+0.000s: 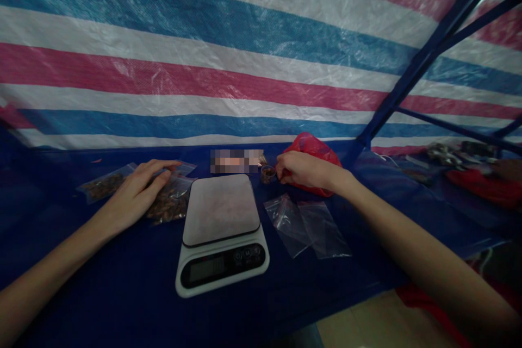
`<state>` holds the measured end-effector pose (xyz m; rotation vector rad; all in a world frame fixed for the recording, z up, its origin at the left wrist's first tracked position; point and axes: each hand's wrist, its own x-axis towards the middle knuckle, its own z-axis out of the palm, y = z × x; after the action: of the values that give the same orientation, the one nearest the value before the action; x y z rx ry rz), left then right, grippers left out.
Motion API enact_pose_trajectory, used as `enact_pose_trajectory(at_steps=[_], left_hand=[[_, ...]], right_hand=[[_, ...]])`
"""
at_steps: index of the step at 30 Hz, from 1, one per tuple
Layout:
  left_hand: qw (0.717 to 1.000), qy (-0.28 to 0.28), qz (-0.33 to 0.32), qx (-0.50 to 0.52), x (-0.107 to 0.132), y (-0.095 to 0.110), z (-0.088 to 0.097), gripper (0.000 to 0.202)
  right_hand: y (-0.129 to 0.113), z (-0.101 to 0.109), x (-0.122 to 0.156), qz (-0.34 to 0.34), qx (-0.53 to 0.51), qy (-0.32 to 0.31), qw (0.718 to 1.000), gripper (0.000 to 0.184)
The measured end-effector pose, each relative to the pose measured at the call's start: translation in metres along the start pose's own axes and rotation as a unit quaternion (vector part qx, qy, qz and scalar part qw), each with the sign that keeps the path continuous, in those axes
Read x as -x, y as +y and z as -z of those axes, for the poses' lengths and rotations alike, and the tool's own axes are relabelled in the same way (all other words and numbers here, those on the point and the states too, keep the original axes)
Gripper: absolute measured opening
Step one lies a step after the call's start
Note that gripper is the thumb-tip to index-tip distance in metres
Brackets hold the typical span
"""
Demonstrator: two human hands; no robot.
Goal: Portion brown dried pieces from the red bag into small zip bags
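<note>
One small clear cup [267,175] of brown bits sits near the centre of the frame, immediately left of the right hand [299,169]. Key relation: cup is at those fingertips, just off the upper right corner of the kitchen scale [222,228]. Rim looks round, so no long axis to work with. Right hand is clearly nearer; left hand [141,190] is over at centre left, scale between it and the cup. Right fingers are curled in, tips at the cup's right side; can't tell whether they pinch it, only touch it, or hold something small. Red plastic bag [313,144] is right behind that hand. Left fingers are loosely extended, not clenched, lying over a filled zip bag [169,206] beside the scale's left edge; no grip visible. Second filled bag [101,187] lies further left, partly behind the hand. Two flat clear zip bags [287,223] overlap on the blue surface [130,283], right of the scale, below the right hand.
</note>
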<state>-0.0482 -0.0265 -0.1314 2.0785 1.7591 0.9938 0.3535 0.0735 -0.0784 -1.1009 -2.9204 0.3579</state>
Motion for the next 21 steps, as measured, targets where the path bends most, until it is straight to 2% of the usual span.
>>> enact_pose_trajectory(at_steps=[3,6,9,15,18,21], left_hand=[[1.000,0.001,0.006,-0.008,0.000,-0.003,-0.002,0.049],[1.000,-0.007,0.002,-0.011,-0.001,-0.003,-0.002,0.051],[1.000,-0.011,0.003,-0.015,0.000,0.002,-0.001,0.049],[1.000,-0.017,-0.008,-0.015,0.003,0.009,0.002,0.047],[0.999,-0.007,-0.025,-0.020,0.002,0.006,0.001,0.047],[0.999,0.002,-0.035,-0.025,0.000,0.002,0.000,0.046]], right_hand=[[0.000,0.011,0.004,0.003,-0.010,0.020,1.000,0.018],[-0.009,0.020,0.006,0.011,-0.005,0.092,0.996,0.017],[-0.020,0.017,0.005,0.025,0.007,0.153,0.988,0.012],[-0.025,0.005,0.005,0.049,-0.014,0.186,0.981,0.014],[-0.021,0.009,0.014,0.066,-0.075,0.157,0.983,0.010],[-0.022,0.011,0.026,0.104,-0.175,0.035,0.978,0.005]])
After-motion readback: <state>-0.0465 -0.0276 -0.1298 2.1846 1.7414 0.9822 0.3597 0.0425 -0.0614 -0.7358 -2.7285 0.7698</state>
